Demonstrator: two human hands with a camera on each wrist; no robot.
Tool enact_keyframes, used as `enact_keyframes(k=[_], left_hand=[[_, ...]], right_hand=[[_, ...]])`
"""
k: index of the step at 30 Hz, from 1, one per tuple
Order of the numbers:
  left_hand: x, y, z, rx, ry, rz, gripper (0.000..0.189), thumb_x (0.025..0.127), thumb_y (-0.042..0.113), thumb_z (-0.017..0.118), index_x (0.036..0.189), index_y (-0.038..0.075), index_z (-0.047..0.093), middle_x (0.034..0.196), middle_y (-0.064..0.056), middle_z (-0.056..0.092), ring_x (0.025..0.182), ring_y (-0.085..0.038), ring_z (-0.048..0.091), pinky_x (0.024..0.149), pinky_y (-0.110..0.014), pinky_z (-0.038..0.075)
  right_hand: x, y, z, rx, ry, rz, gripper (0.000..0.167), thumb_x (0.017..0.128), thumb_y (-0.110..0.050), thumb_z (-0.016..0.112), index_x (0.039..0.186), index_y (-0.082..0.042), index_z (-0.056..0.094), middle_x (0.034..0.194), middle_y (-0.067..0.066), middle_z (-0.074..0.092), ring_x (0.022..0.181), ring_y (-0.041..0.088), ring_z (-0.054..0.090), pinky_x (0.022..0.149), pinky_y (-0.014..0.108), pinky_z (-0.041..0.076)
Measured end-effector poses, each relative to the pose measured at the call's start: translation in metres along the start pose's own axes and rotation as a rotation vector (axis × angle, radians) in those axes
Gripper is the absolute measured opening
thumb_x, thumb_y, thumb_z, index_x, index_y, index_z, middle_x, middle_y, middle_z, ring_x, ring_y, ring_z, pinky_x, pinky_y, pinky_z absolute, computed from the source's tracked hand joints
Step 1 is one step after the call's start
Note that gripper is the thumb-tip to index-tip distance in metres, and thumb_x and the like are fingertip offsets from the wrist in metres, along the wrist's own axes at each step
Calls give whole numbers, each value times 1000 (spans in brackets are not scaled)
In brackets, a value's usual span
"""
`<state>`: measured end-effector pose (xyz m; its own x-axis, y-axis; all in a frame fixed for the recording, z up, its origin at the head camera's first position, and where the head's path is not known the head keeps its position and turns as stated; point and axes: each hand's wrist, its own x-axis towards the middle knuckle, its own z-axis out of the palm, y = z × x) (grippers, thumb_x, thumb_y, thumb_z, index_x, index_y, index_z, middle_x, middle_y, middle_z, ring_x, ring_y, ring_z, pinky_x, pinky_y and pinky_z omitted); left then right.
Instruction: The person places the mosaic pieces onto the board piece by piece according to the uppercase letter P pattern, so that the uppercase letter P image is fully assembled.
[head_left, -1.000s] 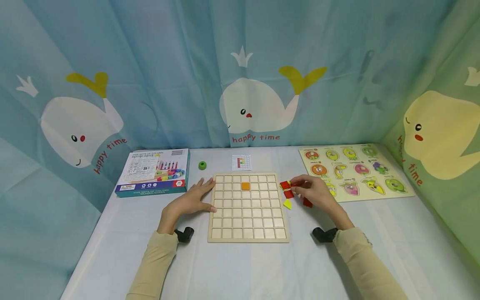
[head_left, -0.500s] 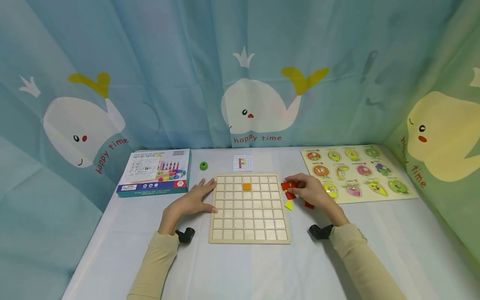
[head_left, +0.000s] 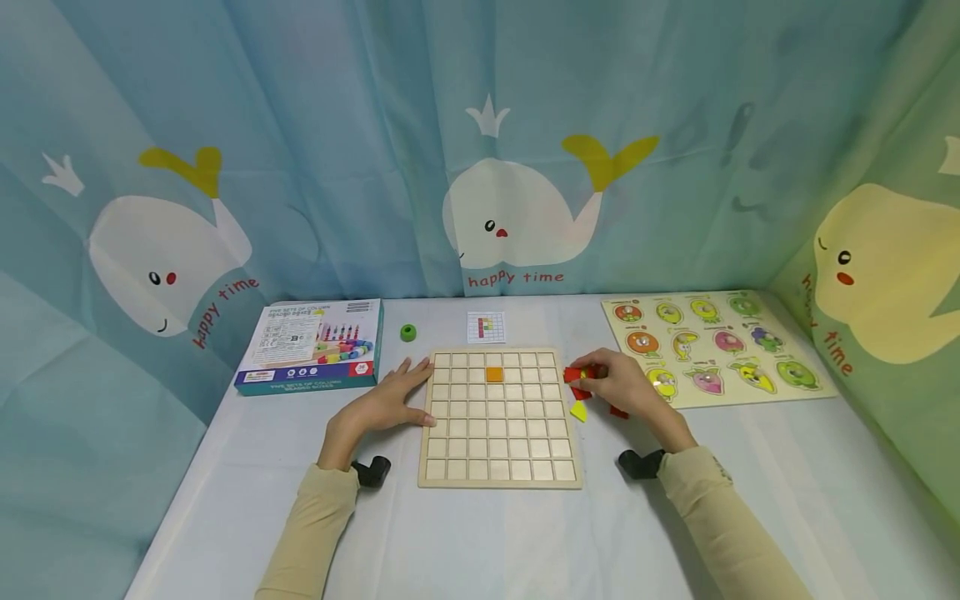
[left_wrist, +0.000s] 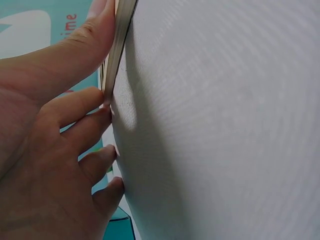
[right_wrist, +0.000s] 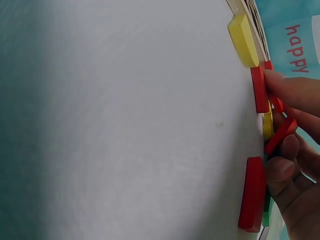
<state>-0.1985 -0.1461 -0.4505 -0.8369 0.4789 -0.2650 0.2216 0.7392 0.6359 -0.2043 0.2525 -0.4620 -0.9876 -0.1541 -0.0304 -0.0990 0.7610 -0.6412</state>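
Note:
A pale wooden grid board (head_left: 498, 480) lies on the table, with one orange square tile (head_left: 494, 375) in an upper cell. At its left edge my left hand (head_left: 386, 400) rests, fingers spread and thumb against the rim; the left wrist view shows the hand (left_wrist: 60, 135) along the board's side (left_wrist: 119, 45). Right of the board, my right hand (head_left: 622, 385) is over a small cluster of red and yellow pieces. Its fingers pinch a tilted red tile (right_wrist: 281, 135) in the right wrist view, partly hidden by them. A yellow piece (head_left: 578, 411) lies just below the cluster.
A small pattern card (head_left: 486, 327) lies behind the board, beside a green bead (head_left: 407, 332). At back left is a boxed bead set (head_left: 307, 346); at back right, a fruit puzzle board (head_left: 723, 346). Another red block (right_wrist: 253, 195) lies by the right thumb.
My right hand has shifted slightly left over the red and yellow pieces, and its fingers have closed in among them. The left hand stays on the board's edge.

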Motion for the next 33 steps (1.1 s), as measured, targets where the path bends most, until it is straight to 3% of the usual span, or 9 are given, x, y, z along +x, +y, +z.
enact_keyframes(k=[4,13,26,33], left_hand=[[0,-2,1,-3,2,1,95,88,32,81,163,9,27,172,-10,16,160,-41,1,126,-65,9],[1,-3,0,-15,0,1,96,88,33,81,164,11,26,173,-10,15,159,-41,1,126,-66,10],[1,-5,0,10,-5,2,95,90,34,79,164,12,25,173,-9,15,160,-39,1,127,-63,8],[0,-3,0,3,1,-4,94,89,34,80,164,13,27,173,-8,15,160,-37,1,129,-60,6]], right_hand=[[0,2,0,20,11,-9,27,90,-14,78,116,-5,73,97,11,69,82,23,55,68,31,46],[0,8,-3,127,39,-34,21,93,-4,70,114,-2,72,92,12,71,76,22,58,61,25,51],[4,-12,-1,238,-5,-25,21,99,-15,69,115,-3,74,109,17,75,85,24,64,65,26,53],[9,-27,8,349,-64,-36,23,100,-13,67,118,1,71,109,21,73,76,23,70,65,28,60]])
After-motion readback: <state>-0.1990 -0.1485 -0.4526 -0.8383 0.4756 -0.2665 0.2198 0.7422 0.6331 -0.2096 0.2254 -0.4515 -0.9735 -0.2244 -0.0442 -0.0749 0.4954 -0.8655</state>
